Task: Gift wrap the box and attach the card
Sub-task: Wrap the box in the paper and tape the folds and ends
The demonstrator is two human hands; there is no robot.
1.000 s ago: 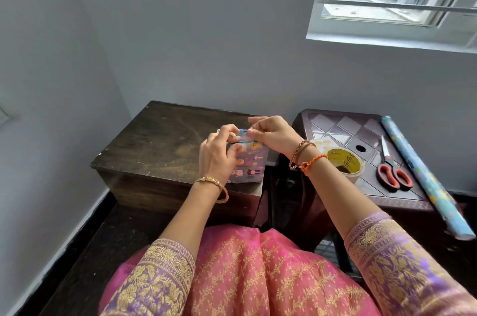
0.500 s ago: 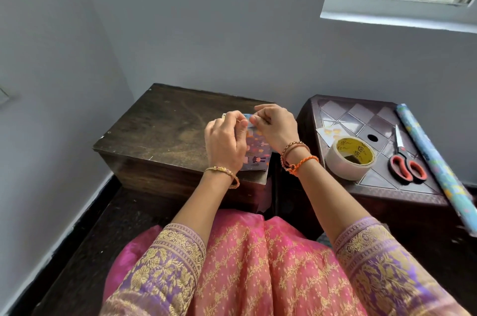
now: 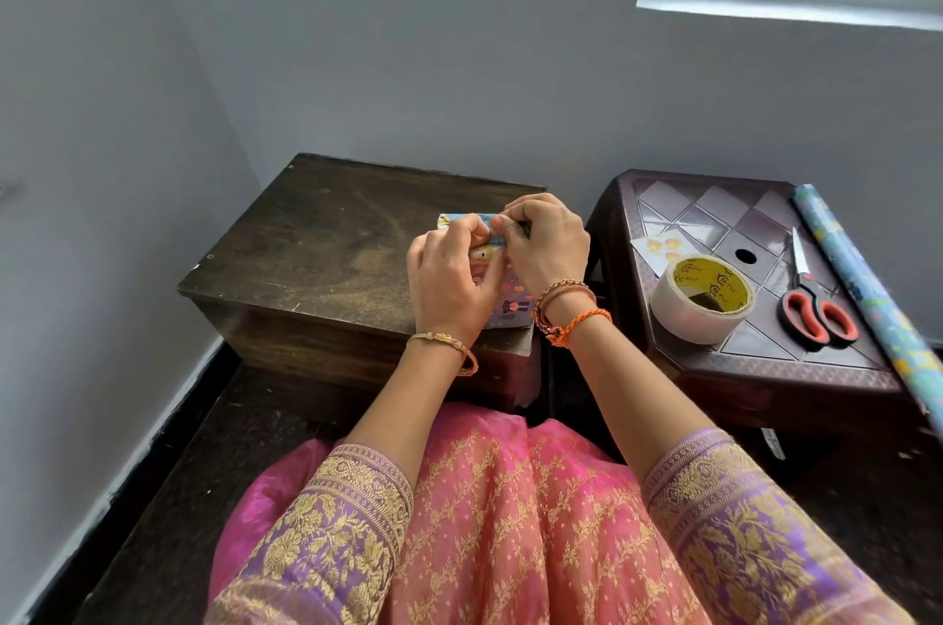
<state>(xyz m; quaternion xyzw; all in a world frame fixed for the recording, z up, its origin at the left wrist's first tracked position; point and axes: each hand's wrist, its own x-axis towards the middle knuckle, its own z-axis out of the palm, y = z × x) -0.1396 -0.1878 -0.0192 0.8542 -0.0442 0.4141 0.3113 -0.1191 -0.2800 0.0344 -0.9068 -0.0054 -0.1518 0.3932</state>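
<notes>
1. Our left hand (image 3: 451, 277) curls over the wrapped box (image 3: 502, 305), thumb and fingertips pinching the paper at its far top edge; a thin gold bangle sits on that wrist.
2. Our right hand (image 3: 546, 242) meets it there, fingers bent, pinching the same fold of paper; braided orange and brown threads circle the wrist.
3. The box is small and rectangular, covered in glossy paper, light blue at the far end and lilac nearer us, printed with little cartoon figures. It lies at the near right corner of the dark wooden desk (image 3: 316, 242), whose top is scuffed and worn.
4. To the right stands a brown plastic stool (image 3: 714, 216) with a diamond-patterned top. On it lie a card with yellow shapes (image 3: 655, 247), a roll of clear tape (image 3: 701, 300) with a yellow core, red-handled scissors (image 3: 814, 308) and a roll of blue wrapping paper (image 3: 862, 287).
</notes>
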